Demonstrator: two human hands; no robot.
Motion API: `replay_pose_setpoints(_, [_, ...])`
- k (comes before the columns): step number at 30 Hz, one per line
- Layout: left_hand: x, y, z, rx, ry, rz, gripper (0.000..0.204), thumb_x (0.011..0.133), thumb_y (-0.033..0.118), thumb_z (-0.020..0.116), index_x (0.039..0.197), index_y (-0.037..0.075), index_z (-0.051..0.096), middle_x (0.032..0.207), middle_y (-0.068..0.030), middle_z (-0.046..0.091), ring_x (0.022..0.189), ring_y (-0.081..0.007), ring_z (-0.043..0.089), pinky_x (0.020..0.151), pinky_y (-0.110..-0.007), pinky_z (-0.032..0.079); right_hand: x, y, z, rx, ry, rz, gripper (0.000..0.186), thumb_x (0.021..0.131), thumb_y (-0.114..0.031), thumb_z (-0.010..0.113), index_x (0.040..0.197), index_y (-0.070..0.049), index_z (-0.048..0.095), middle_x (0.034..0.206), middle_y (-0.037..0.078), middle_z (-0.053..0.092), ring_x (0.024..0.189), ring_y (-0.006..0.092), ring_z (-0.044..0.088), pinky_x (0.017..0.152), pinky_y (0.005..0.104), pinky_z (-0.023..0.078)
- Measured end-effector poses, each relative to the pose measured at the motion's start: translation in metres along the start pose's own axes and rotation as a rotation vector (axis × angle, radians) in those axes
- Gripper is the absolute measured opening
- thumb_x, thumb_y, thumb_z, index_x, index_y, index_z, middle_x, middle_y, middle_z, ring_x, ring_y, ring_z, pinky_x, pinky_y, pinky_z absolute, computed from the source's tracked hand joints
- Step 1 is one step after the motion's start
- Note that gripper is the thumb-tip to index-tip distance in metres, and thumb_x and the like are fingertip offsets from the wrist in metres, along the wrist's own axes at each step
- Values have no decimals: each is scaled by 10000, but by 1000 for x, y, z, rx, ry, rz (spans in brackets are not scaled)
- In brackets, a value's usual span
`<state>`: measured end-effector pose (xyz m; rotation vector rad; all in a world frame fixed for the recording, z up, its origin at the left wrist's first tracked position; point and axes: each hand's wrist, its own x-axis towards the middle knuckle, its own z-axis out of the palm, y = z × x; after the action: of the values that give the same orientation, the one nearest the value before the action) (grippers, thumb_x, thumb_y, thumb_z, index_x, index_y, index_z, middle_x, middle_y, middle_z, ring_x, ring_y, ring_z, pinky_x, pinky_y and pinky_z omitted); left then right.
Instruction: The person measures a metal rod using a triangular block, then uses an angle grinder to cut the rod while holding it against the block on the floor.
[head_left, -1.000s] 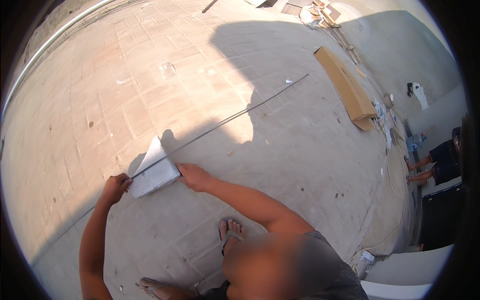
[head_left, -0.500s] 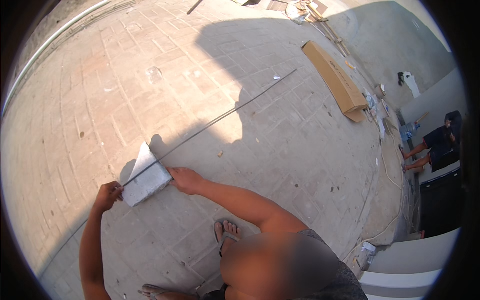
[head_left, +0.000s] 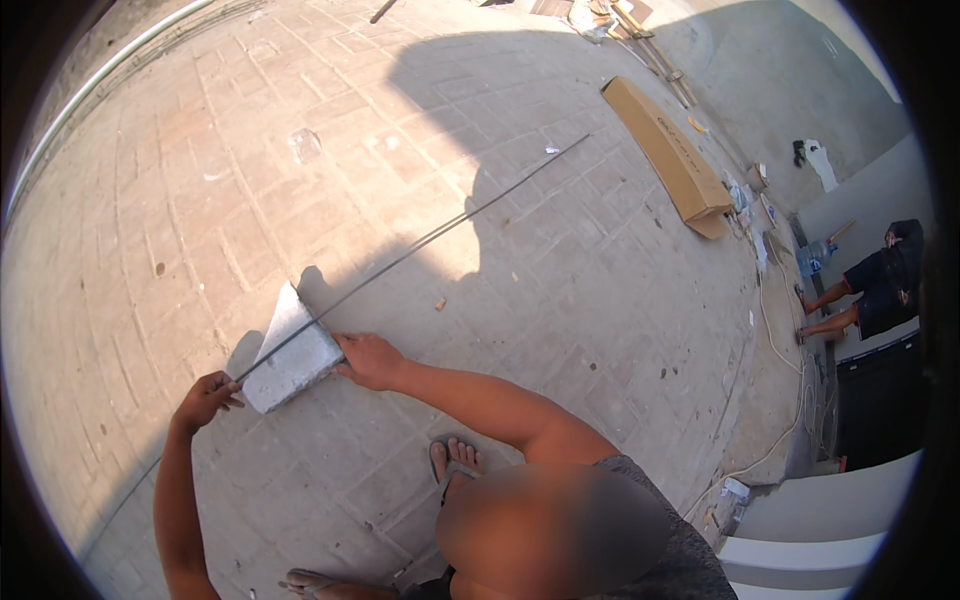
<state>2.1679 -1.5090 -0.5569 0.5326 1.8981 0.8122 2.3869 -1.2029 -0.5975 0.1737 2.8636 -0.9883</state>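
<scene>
A long, thin dark metal rod [head_left: 400, 254] lies slantwise across the top of a grey concrete block [head_left: 302, 358] on the paving. Just past the block's left end, my left hand [head_left: 205, 399] pinches the rod between thumb and fingers. My right hand [head_left: 370, 361] grips the opposite end of the block, its thumb near the top edge and its other fingers partly hidden. Toward the far right the rod stretches over the ground, where its shadow runs close beside it. A dark line continues beyond my left hand toward the lower left.
A long cardboard box [head_left: 668, 155] lies at the far right, near scattered debris and wooden poles [head_left: 655, 55]. Another person [head_left: 880, 290] is by the right wall, near a blue water bottle [head_left: 815, 257]. A pale cable [head_left: 775, 350] trails along that side.
My left hand has shifted slightly left, away from the block, and its lower fingers have loosened. My right hand and the block stay in place.
</scene>
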Motion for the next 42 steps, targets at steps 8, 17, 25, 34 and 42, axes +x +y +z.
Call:
replay_pose_setpoints(8, [0, -12, -10, -142, -50, -8, 249, 1018, 296, 556, 979, 55, 607, 1139, -93, 724, 868, -197, 733, 725, -285, 513, -1, 4, 5, 9, 33, -3, 660, 927, -349, 648, 1391, 61, 417, 1293, 252, 588, 1192, 392, 571, 1037, 460, 437])
replay_pose_setpoints(17, [3, -16, -14, -85, -13, 25, 240, 1031, 275, 532, 929, 69, 600, 1018, -85, 752, 762, -155, 707, 661, -277, 492, 2, 5, 2, -18, -51, 5, 647, 955, -371, 615, 1410, 40, 407, 1326, 247, 565, 1207, 407, 551, 1024, 475, 445])
replay_pose_setpoints(25, [5, -17, -12, -29, 17, 46, 261, 1014, 289, 565, 913, 56, 627, 964, -79, 752, 715, -153, 703, 618, -272, 484, 2, 6, 3, -2, -1, 3, 597, 911, -340, 666, 1320, 43, 461, 1219, 239, 619, 1142, 398, 591, 984, 474, 466])
replay_pose_setpoints(34, [7, -7, -9, 60, 58, 39, 212, 946, 248, 646, 963, 37, 650, 898, -52, 726, 693, -146, 694, 616, -279, 502, 1, 5, -2, 18, -20, 19, 605, 893, -328, 687, 1320, 40, 465, 1228, 234, 615, 1160, 395, 586, 988, 467, 470])
replay_pose_setpoints(42, [22, 0, -1, 62, 117, 91, 240, 939, 237, 669, 980, 1, 652, 880, -75, 714, 717, -164, 692, 614, -297, 515, -2, 10, 0, -13, -43, -15, 660, 880, -311, 699, 1365, 48, 431, 1315, 243, 574, 1248, 378, 540, 1052, 444, 439])
